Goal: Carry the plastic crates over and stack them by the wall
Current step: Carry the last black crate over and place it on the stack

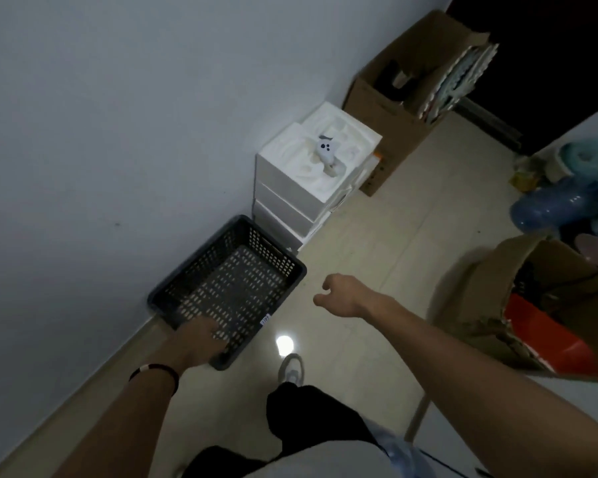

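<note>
Closest to me, dark trousers and one pale shoe stand on the beige floor, with a bright spot of light reflected just ahead of the toe. Both bare forearms reach forward from the bottom of the frame. On the left wrist I see a dark band, and the left hand rests on the near corner of the dark perforated crate; it covers the rim there, but motion blur keeps me from telling whether the fingers clamp it. To the right, the right hand hangs in the air over the floor, fingers curled loosely inward around nothing, apart from the crate. That crate sits on the floor with its long side against the pale wall, and a small white label shows on its near rim. Beyond it, touching its far end, stands a stack of white foam boxes with a small grey-and-white object on top. An open cardboard box sits at right, and a taller carton stands farthest back.
</note>
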